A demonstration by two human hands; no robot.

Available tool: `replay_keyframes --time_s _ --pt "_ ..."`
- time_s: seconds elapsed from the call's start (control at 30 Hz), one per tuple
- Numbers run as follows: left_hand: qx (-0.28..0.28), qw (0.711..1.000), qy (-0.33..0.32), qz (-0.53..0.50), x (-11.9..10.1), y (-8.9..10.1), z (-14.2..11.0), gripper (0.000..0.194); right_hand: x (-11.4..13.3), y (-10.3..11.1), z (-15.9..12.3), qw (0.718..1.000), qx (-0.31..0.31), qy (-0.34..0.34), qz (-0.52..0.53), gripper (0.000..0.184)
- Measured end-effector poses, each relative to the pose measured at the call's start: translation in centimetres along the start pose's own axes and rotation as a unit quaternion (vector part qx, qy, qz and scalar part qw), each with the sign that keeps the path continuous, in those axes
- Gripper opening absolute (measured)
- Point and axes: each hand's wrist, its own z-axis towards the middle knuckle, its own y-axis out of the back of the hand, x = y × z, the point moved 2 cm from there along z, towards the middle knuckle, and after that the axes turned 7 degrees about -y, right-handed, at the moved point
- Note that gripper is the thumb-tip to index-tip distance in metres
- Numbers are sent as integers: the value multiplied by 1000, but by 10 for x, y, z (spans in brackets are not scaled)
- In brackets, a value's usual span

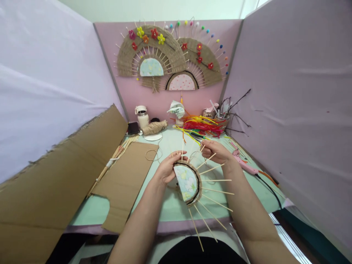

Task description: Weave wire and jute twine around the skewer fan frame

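My left hand (168, 169) grips the flat-edge side of a half-round fan base (188, 181), held tilted above the table. The base is covered in pale blue floral cloth, with a black line and a brown rim along its curve. Several thin wooden sticks (216, 180) fan out from that rim. My right hand (214, 151) is closed in a pinch beside the tip of one upper stick. Thin twine (195, 152) loops between the hands and seems to run into the right fingertips. More of the twine hangs behind the fan base, partly hidden.
Cut cardboard (126, 176) and a bundle of sticks (110, 163) lie left. At the back are a twine roll (154, 127), a bottle (142, 118) and red and yellow pipe cleaners (202, 126). A pink glue gun (247, 167) with a cord lies right. Two finished fans (126, 58) hang behind.
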Motion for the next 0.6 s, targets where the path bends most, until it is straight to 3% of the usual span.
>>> replay_keyframes --time_s 0.23,0.6 --pt "-7 1000 0 1 2 4 3 14 3 -3 -2 996 -31 84 7 29" --pt "-37 999 -16 -16 -2 8 5 13 5 -3 0 984 -114 123 -67 28"
